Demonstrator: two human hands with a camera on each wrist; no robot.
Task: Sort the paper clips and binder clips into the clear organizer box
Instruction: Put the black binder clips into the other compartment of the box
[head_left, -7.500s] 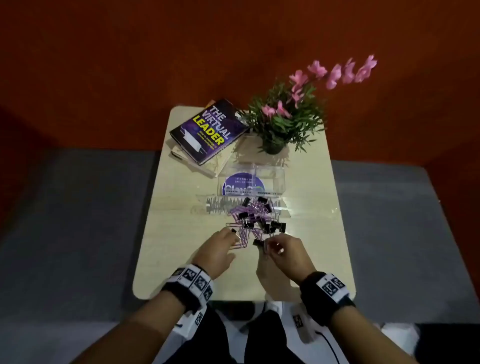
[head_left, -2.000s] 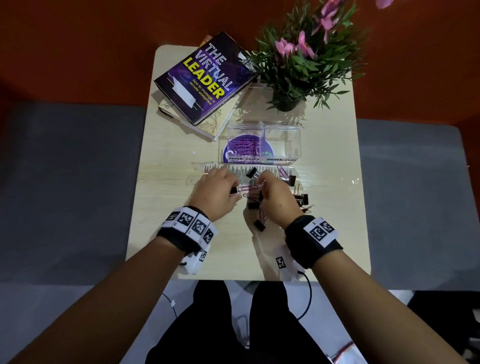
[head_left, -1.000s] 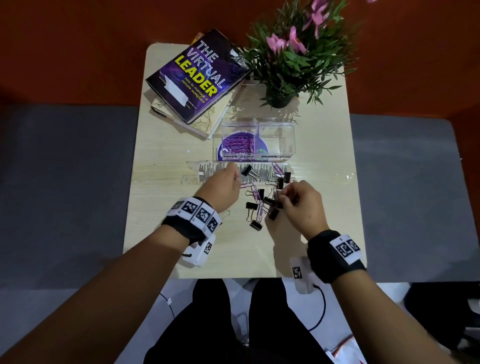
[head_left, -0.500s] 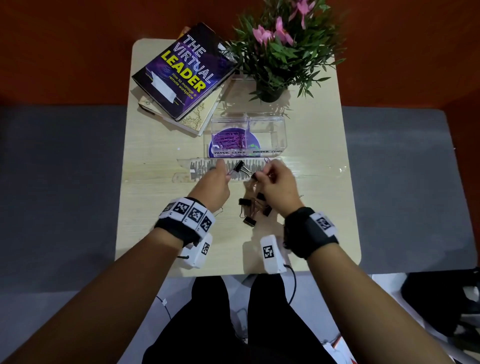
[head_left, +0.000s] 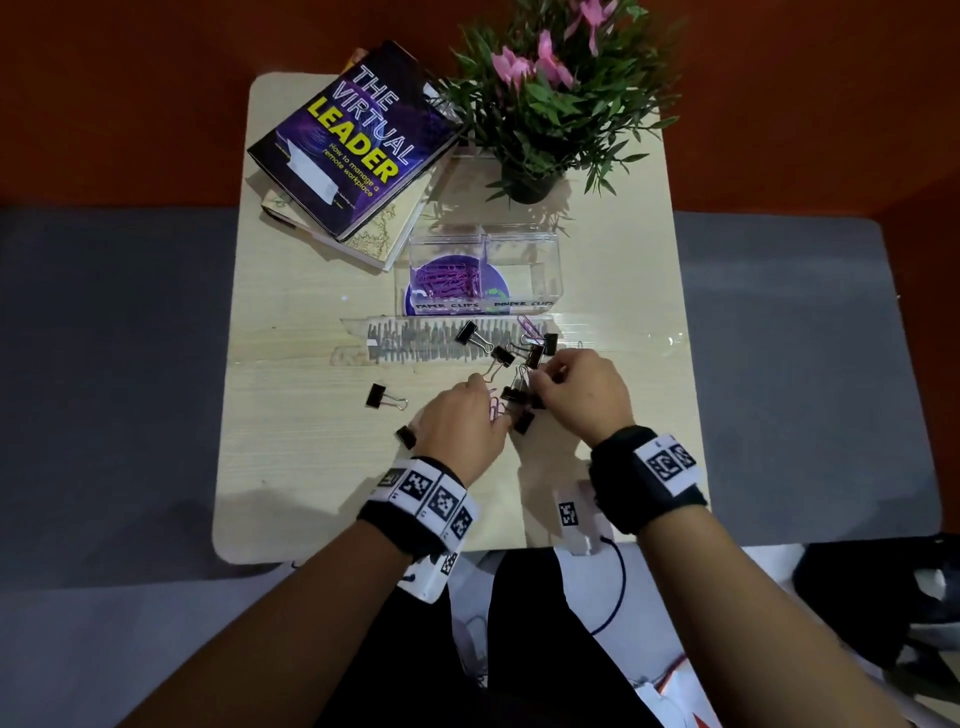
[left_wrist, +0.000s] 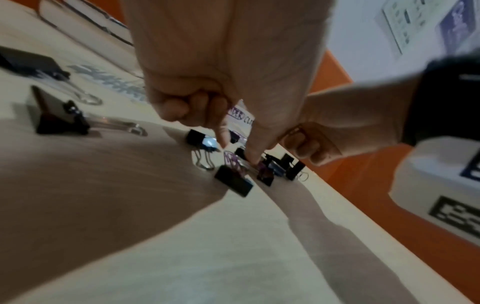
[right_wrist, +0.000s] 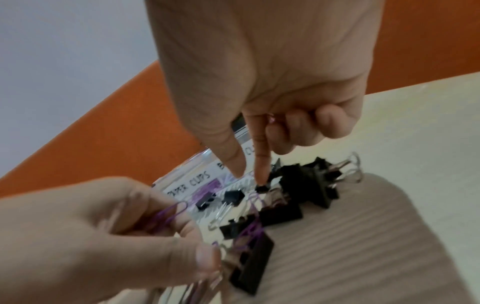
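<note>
The clear organizer box (head_left: 519, 244) stands mid-table, with purple paper clips (head_left: 447, 275) in its left compartment. Black binder clips (head_left: 470, 332) and a few purple clips lie scattered in front of it. My left hand (head_left: 493, 410) pinches a bunch of purple paper clips (right_wrist: 168, 214) at the near edge of the pile (left_wrist: 233, 179). My right hand (head_left: 537, 376) points thumb and index finger (right_wrist: 261, 174) down into the pile. Its other fingers are curled, with a bit of pink wire (right_wrist: 271, 119) showing among them.
A stack of books (head_left: 358, 150) lies at the back left and a potted plant (head_left: 535, 119) at the back right. A clear taped strip (head_left: 415, 343) runs across the table before the box. Two binder clips (head_left: 376, 396) lie apart, left of my left hand.
Both hands have drawn back from the box front to the near part of the pile. My left hand now holds purple clips. Two binder clips lie separated at the left.
</note>
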